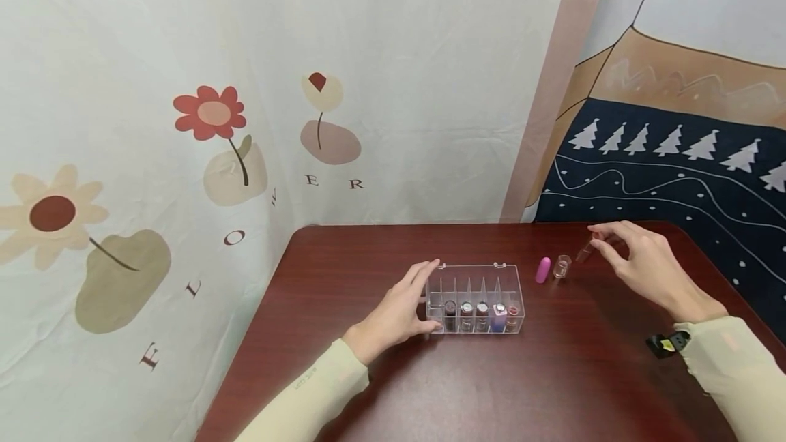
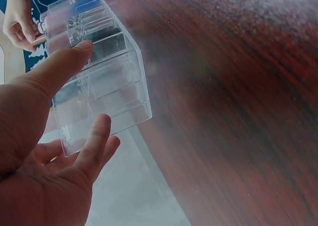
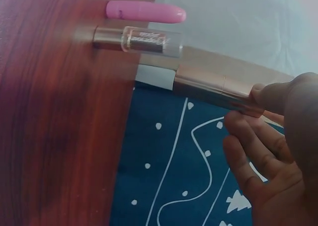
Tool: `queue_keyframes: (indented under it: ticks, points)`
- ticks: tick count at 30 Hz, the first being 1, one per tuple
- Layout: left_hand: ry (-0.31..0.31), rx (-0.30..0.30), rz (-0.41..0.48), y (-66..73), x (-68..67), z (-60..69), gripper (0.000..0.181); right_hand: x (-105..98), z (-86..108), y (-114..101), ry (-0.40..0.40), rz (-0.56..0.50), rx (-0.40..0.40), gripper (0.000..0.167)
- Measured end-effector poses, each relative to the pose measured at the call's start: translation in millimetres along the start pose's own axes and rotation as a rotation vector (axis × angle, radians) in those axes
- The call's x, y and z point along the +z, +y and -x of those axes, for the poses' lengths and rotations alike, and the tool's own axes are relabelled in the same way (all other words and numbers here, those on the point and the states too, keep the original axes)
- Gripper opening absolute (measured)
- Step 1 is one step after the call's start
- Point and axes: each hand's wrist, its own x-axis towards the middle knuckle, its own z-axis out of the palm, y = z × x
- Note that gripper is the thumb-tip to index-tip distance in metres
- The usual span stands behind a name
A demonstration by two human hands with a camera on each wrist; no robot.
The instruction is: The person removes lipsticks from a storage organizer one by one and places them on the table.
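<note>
Grasped at the left end by the left hand [image 1: 396, 309], a clear divided case [image 1: 506, 280], with thumb on the near side and fingers stretched along to the far corner; well apart from the other hand. Off to the right, pinched between thumb and fingertips of the right hand [image 1: 647, 268], a rose-gold tube [image 3: 198, 87] with a pale lower end, held at a tilt. Cannot tell if raised or touching the wood.

Around these, from the left: a pale cloth [image 1: 399, 33] hung behind, printed with flowers and letters; then the red-brown table [image 1: 454, 387], under the case. In the near row of the case, left to right: a dark-topped tube [image 1: 450, 319], two silver-topped tubes [image 1: 467, 320], a lilac-and-blue piece [image 1: 499, 321], a reddish piece [image 1: 513, 318]; too small to identify further. Just right of the case, upright, a pink tube [image 1: 543, 270]; close beside, also upright, a clear-capped tube [image 1: 561, 267], lettering too blurred to read. Both set between the case and the rose-gold tube. At the right wrist, a black strapped device [image 1: 666, 344]. Farthest right, past the table edge, a dark blue cloth [image 1: 614, 183] with white trees and dots.
</note>
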Motion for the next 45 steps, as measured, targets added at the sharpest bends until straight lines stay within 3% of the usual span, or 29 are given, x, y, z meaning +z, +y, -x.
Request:
queue_keyframes:
  ticks: [8,20,45]
  points:
    - [0.000,0.001,-0.011,1.7,-1.2,0.2,0.122,5.6,3.6,7.2,-0.080,0.002,0.045,0.032]
    - [0.001,-0.005,-0.025,1.0,-0.2,0.7,0.123,17.1,8.5,15.0,-0.157,-0.005,0.035,0.030]
    - [-0.001,-0.012,-0.021,3.7,-0.6,1.4,0.123,27.8,13.6,16.5,-0.204,-0.023,0.025,0.028]
